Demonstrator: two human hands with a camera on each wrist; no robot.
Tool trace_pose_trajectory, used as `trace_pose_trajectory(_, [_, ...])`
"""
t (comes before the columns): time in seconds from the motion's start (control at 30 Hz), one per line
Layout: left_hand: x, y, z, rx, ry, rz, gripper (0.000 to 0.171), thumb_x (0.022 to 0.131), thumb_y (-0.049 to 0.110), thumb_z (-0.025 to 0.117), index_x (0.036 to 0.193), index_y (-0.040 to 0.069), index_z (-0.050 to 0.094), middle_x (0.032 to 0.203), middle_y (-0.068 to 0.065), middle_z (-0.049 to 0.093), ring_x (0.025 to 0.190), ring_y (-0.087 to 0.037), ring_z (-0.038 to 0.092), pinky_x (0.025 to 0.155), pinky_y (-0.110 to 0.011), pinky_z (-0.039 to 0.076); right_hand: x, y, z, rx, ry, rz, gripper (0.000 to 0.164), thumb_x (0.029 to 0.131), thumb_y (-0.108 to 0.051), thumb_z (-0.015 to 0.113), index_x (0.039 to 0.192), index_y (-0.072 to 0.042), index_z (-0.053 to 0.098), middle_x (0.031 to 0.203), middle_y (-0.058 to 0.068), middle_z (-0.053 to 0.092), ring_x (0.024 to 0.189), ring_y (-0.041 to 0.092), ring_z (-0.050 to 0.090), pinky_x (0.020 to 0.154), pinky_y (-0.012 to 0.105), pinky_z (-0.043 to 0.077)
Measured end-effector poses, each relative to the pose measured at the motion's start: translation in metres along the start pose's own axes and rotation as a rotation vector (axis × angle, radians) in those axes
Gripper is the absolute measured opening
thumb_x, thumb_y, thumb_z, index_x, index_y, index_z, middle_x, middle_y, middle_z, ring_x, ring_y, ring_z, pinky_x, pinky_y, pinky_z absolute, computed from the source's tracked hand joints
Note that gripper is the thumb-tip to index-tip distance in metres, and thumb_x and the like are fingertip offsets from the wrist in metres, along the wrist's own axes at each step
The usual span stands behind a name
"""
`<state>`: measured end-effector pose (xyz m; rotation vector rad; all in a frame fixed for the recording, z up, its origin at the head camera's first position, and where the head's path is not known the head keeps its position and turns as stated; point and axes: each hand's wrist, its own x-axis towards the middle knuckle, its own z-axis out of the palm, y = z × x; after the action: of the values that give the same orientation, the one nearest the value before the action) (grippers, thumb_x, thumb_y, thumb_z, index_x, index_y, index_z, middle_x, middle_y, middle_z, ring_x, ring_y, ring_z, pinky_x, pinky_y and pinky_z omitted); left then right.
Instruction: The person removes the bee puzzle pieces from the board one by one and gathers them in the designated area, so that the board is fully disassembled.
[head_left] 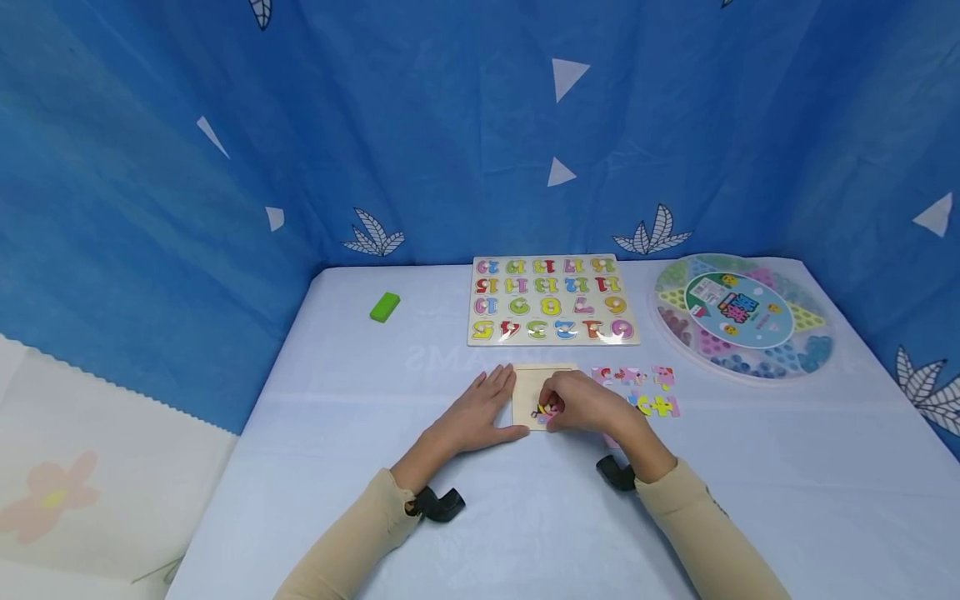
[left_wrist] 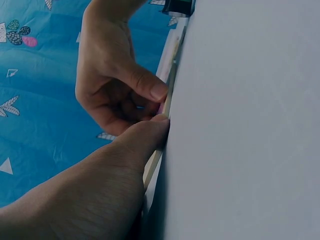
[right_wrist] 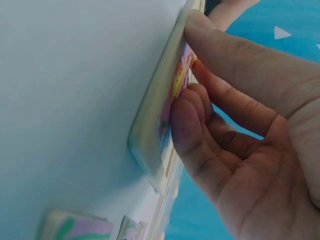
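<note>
A small wooden puzzle board (head_left: 528,385) lies on the table, with colourful jigsaw pieces in its lower part. My left hand (head_left: 482,414) rests along its left side, fingers extended and thumb by the near corner. In the left wrist view, the left thumb touches the board's edge. Bent over the board, my right hand (head_left: 583,402) pinches a jigsaw piece (right_wrist: 181,75) against the board, between thumb and fingertips. The right fingers partly hide the piece. Several loose jigsaw pieces (head_left: 663,406) lie just right of the board, some behind the right wrist.
A wooden number board (head_left: 551,307) lies behind the small board. To its right is a round clear bead case (head_left: 750,312) with a printed label. A green block (head_left: 385,307) sits at the back left. A blue patterned curtain (head_left: 480,125) hangs behind the table.
</note>
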<state>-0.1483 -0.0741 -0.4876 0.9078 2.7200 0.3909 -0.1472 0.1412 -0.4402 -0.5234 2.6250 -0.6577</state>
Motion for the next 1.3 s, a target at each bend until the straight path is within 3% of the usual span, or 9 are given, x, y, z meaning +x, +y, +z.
trace_pose_trajectory(1.03, [-0.0002,0.0011,-0.0006,0.005,0.001,0.005,0.095,0.091,0.066,0.049,0.156,0.006,0.015,0.165,-0.006,0.01,0.154,-0.02,0.008,0.126,-0.04,0.012,-0.0046,-0.0011,-0.0025,-0.049,0.0,-0.015,0.034,0.072,-0.013,0.086,0.103,-0.009,0.071,0.084,-0.004,0.062,0.077,0.013,0.051,0.071,0.026,0.047])
trace_pose_trajectory(1.3, [-0.0005,0.0006,-0.0008,0.01,0.005,0.01,0.096,0.091,0.067,0.048,0.156,0.006,0.014,0.165,-0.006,0.01,0.154,-0.019,0.008,0.126,-0.04,0.012,-0.0052,0.0009,-0.0041,-0.035,0.003,-0.045,0.03,0.073,-0.011,0.085,0.099,-0.01,0.072,0.078,-0.003,0.06,0.072,0.012,0.051,0.065,0.023,0.045])
